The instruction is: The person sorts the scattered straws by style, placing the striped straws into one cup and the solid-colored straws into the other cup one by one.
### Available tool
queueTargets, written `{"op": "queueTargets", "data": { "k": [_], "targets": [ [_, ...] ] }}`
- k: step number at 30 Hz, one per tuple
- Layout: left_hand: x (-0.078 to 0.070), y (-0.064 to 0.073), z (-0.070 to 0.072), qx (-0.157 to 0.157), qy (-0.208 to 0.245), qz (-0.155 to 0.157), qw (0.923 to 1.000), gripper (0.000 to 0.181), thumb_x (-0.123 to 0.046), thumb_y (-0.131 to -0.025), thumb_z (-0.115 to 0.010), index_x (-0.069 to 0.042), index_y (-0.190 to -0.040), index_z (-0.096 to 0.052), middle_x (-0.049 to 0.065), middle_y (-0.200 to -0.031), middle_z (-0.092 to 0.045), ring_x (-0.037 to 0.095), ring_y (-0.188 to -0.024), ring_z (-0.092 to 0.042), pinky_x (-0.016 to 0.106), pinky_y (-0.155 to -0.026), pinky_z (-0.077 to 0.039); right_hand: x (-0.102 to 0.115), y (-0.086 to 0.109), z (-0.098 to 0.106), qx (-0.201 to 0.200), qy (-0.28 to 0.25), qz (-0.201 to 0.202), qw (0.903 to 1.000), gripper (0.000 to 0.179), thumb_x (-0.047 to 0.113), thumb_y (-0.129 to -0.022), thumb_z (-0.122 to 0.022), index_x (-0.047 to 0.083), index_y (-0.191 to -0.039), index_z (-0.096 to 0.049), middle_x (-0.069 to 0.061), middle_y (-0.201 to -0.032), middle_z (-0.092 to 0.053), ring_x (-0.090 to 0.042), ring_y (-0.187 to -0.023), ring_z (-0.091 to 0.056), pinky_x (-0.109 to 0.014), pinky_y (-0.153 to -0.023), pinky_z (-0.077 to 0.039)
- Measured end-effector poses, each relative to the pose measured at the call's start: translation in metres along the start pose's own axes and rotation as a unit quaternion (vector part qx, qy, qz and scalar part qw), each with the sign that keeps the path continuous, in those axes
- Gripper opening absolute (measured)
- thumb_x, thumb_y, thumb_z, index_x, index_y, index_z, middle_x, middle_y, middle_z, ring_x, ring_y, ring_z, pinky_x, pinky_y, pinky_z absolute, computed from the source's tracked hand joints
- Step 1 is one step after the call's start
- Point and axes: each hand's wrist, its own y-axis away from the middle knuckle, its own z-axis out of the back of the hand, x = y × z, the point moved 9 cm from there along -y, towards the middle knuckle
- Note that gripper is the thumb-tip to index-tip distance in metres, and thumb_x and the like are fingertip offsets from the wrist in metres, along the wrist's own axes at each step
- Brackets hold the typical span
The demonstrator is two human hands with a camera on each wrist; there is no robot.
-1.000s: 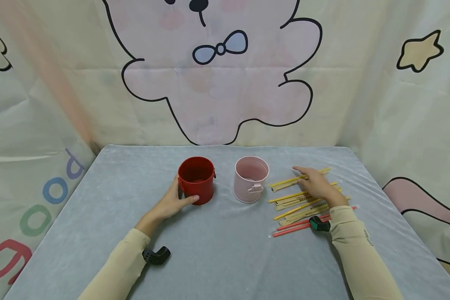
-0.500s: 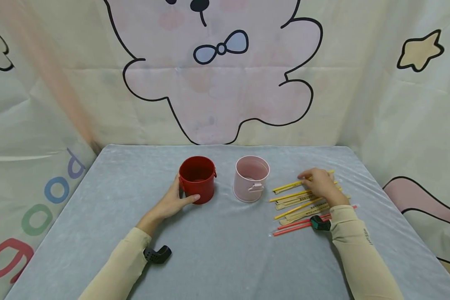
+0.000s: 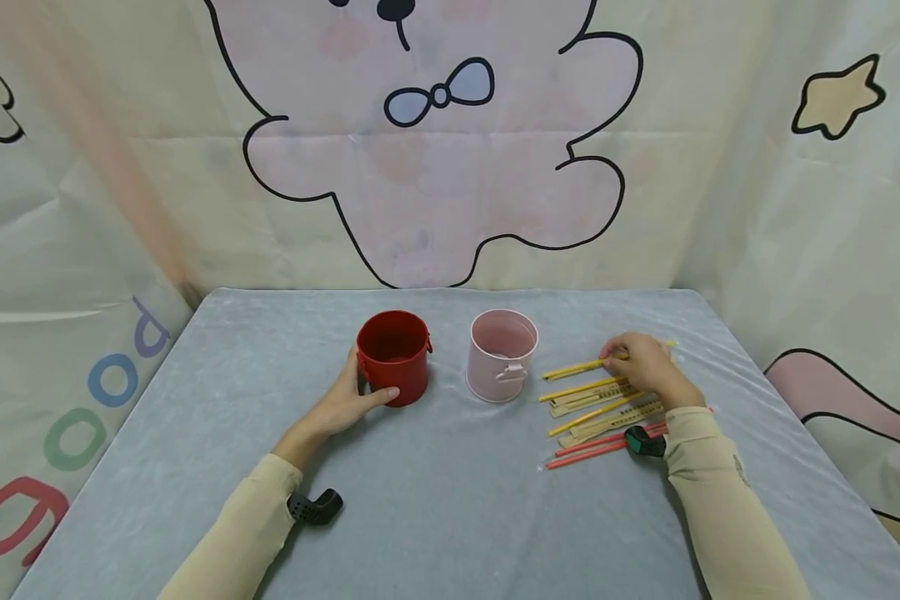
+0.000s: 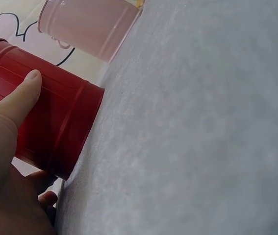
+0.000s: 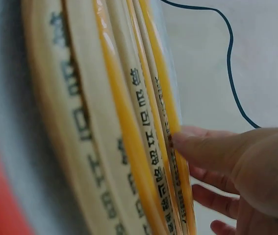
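Observation:
My left hand [image 3: 345, 400] grips a small red bucket [image 3: 412, 379] from its left side, the thumb across the front and the other fingers behind it. The bucket stands upright on the cloth. To its right is a pink bucket [image 3: 487, 375] with a small handle bracket. My right hand [image 3: 642, 367] pinches a yellow straw [image 3: 573, 369] at the far side of a row of straws. In the right wrist view the thumb [image 5: 207, 149] presses that straw, with the fingers on its other side. Paper-wrapped straws [image 3: 596, 427] with printed characters and other yellow straws [image 3: 585, 418] lie nearer.
Red straws [image 3: 585, 454] in clear wrapping lie at the near side of the row, partly under the right wrist. A grey-blue cloth [image 3: 435, 517] covers the table. Behind it and at both sides hangs a printed curtain [image 3: 435, 183].
My right hand's fingers have curled in from a spread reach and pinched the far yellow straw, which has shifted slightly right. The left hand and both buckets stay put.

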Motion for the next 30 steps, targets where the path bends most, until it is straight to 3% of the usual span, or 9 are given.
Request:
{"op": "queueTargets", "data": {
  "k": [6,9,15,20,23,30],
  "targets": [
    [0.007,0.005,0.000,0.000,-0.011,0.016,0.9998,0.099,-0.016,-0.091,-0.075,-0.024,-0.161,-0.006,0.006,-0.163,-0.026,0.032,-0.154,-0.017,0.067,-0.123,-0.015,0.000,0.000,-0.008,0.013,-0.003,0.014,0.9998,0.005,0.011,-0.096,-0.067,0.009,-0.094,-0.071,-0.015,-0.100,-0.072,-0.035,-0.096,-0.062,-0.062,-0.092,-0.025],
    [0.007,0.007,-0.001,-0.001,-0.008,0.021,0.9998,0.098,-0.017,-0.091,-0.074,-0.024,-0.161,-0.007,0.006,-0.163,-0.026,0.032,-0.154,-0.016,0.068,-0.123,-0.015,-0.001,0.001,-0.010,0.017,-0.009,0.016,0.9997,0.006,0.011,-0.095,-0.068,0.008,-0.096,-0.073,-0.012,-0.095,-0.074,-0.037,-0.095,-0.064,-0.062,-0.092,-0.026],
    [0.006,0.006,-0.001,-0.005,-0.009,0.015,0.9998,0.098,-0.017,-0.091,-0.074,-0.025,-0.162,-0.007,0.006,-0.164,-0.025,0.032,-0.154,-0.016,0.069,-0.123,-0.012,-0.003,0.000,-0.006,0.005,-0.008,0.010,0.9999,0.017,0.012,-0.098,-0.064,0.003,-0.107,-0.075,-0.020,-0.108,-0.074,-0.045,-0.107,-0.063,-0.067,-0.097,-0.027],
    [0.005,0.003,0.000,-0.003,-0.013,0.015,0.9998,0.098,-0.018,-0.091,-0.074,-0.025,-0.162,-0.006,0.005,-0.164,-0.025,0.031,-0.154,-0.017,0.068,-0.123,-0.012,-0.002,0.000,0.000,-0.004,-0.009,0.008,0.9999,0.024,0.012,-0.100,-0.061,-0.002,-0.117,-0.072,-0.028,-0.120,-0.068,-0.047,-0.111,-0.062,-0.063,-0.099,-0.043],
    [0.002,0.002,0.000,-0.001,-0.012,0.009,0.9999,0.097,-0.017,-0.091,-0.074,-0.026,-0.161,-0.008,0.006,-0.163,-0.026,0.031,-0.153,-0.018,0.068,-0.123,-0.015,-0.001,-0.001,0.001,-0.004,-0.011,0.013,0.9998,0.026,0.012,-0.101,-0.061,-0.004,-0.119,-0.070,-0.028,-0.118,-0.070,-0.044,-0.107,-0.064,-0.060,-0.092,-0.050],
    [-0.004,0.000,0.001,0.002,-0.008,-0.007,0.9999,0.095,-0.014,-0.091,-0.074,-0.026,-0.160,-0.010,0.006,-0.161,-0.029,0.031,-0.151,-0.021,0.066,-0.122,-0.021,0.001,-0.001,0.005,-0.014,-0.018,0.013,0.9996,0.026,0.014,-0.102,-0.060,-0.004,-0.119,-0.070,-0.027,-0.117,-0.069,-0.046,-0.109,-0.063,-0.060,-0.092,-0.050]
  ]
}}
